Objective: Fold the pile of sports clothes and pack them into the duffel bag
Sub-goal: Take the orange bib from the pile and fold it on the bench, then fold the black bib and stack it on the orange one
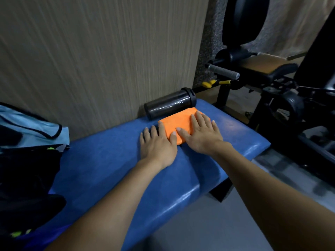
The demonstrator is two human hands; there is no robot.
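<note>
A dark shaker bottle [170, 103] lies on its side at frame centre against the wall; its contents cannot be told. Just below it, a folded orange cloth [178, 124] lies on the blue bench [112, 160], well clear of the bench's right edge. The left hand [158, 144] and right hand [202, 132] press flat, fingers straight, on the cloth. Dark clothes [27, 174] are heaped at lower left.

Orange cloth [178, 124]: folded to a compact rectangle, flat on blue worktop [112, 160] near its far end. Pile at left edge: light-blue garment with black trim [34, 128] above dark garments with neon-yellow marks [27, 178], unfolded, crumpled
</note>
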